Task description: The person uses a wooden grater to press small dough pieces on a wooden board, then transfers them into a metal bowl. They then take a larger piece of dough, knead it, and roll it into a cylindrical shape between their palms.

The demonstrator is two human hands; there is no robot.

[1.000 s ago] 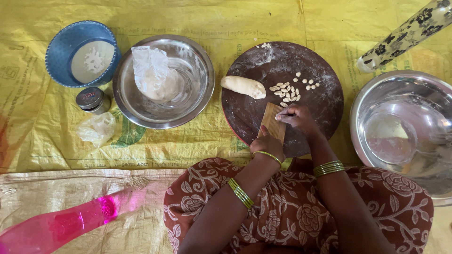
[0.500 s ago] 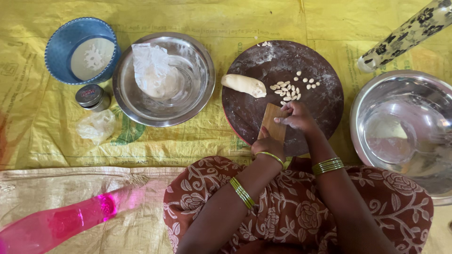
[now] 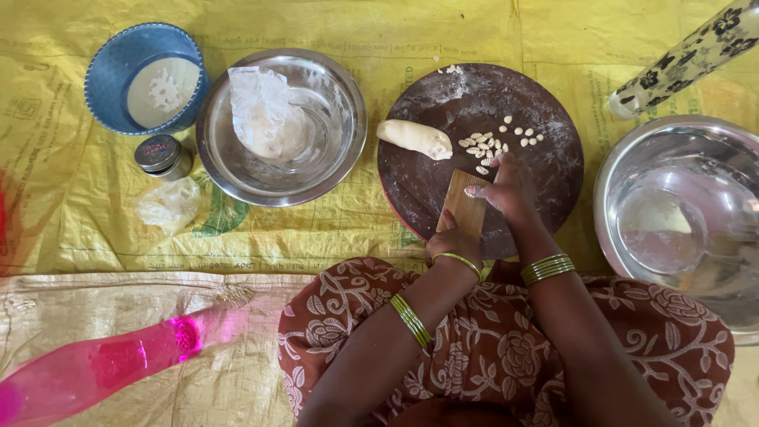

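A round dark wooden board (image 3: 545,119), dusted with flour, lies in front of me. On it rest a log of pale dough (image 3: 415,138) and several small shaped dough pieces (image 3: 496,142). A small ridged wooden paddle (image 3: 460,209) leans on the board's near edge. My left hand (image 3: 447,243) grips its lower end. My right hand (image 3: 506,188) presses its fingertips onto the paddle's upper part, just below the small pieces. Whether a bit of dough sits under those fingers is hidden.
A steel bowl (image 3: 348,103) holding a floury plastic bag sits left of the board. Further left are a blue bowl (image 3: 107,67), a small tin (image 3: 162,154) and a crumpled plastic wrap (image 3: 168,204). A large steel bowl (image 3: 624,166) stands right. A pink bottle (image 3: 95,368) lies at lower left.
My right hand has shifted slightly along the paddle's top; the left hand stays holding its lower end.
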